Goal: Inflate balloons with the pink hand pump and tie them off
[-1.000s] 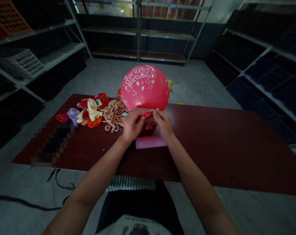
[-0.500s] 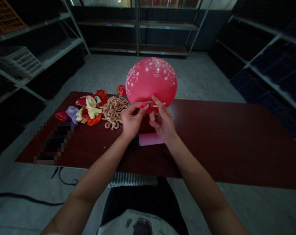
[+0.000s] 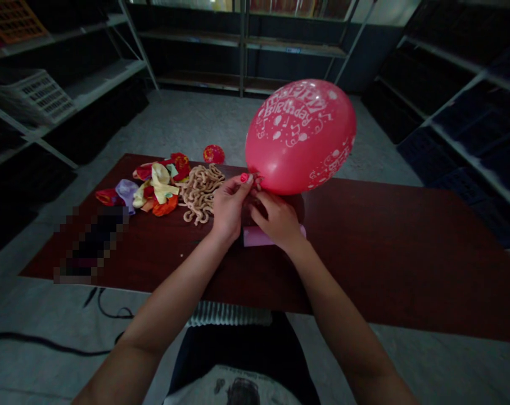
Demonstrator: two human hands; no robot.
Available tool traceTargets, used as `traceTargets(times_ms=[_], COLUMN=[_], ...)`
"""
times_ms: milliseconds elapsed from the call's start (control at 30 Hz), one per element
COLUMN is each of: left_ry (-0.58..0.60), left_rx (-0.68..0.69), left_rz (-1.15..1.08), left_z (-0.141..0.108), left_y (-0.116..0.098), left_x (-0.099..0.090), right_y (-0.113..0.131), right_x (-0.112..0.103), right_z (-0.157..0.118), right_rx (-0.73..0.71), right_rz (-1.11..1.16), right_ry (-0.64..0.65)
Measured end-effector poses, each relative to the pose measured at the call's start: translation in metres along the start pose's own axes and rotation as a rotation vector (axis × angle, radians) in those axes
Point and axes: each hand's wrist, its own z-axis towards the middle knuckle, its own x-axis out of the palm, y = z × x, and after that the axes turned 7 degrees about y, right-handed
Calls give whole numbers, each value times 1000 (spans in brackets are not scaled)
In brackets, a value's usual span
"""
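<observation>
An inflated red balloon (image 3: 301, 138) with white "Happy Birthday" print tilts up to the right above the table. My left hand (image 3: 230, 205) is closed, pinching the balloon's rolled mouth between thumb and fingers. Close beside it, my right hand (image 3: 278, 219) has its fingers curled at the balloon's neck, just under the round body. Exactly how those fingertips grip the neck is partly hidden. Beneath the right hand lies a pink cylinder (image 3: 261, 236), partly covered by that hand.
On the dark red-brown table (image 3: 406, 253), a heap of tan, curled cord-like pieces (image 3: 199, 191) lies left of my hands. Deflated balloons (image 3: 159, 185) in several colours lie beyond it. A small red-and-yellow balloon (image 3: 213, 153) is at the far edge. Shelving (image 3: 191, 36) stands behind.
The balloon has swung up and to the right, turning its printed side into view. My right hand has turned over, its back now facing up, with fingers at the neck.
</observation>
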Motion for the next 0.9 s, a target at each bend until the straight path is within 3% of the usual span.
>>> traceTargets(times_ms=[133, 333, 467, 633, 733, 800, 900], left_ry=[22, 50, 65, 86, 152, 254, 498], left_rx=[106, 25, -33, -34, 2, 110, 402], left_rz=[119, 19, -30, 10, 107, 241, 606], left_z=[-4, -12, -13, -4, -1, -2, -7], left_y=[3, -2, -12, -19, -20, -22, -29], left_x=[6, 18, 23, 15, 10, 8, 4], right_y=[-4, -4, -3, -4, -6, -6, -10], right_x=[9, 10, -7, -29, -34, -34, -31], right_z=[-1, 0, 2, 6, 9, 11, 13], right_rx=[41, 172, 199, 47, 85, 139, 228], right_rz=[-18, -167, -166, 367, 757, 925, 1031], right_ry=[-67, -203, -122, -8, -50, -94, -138])
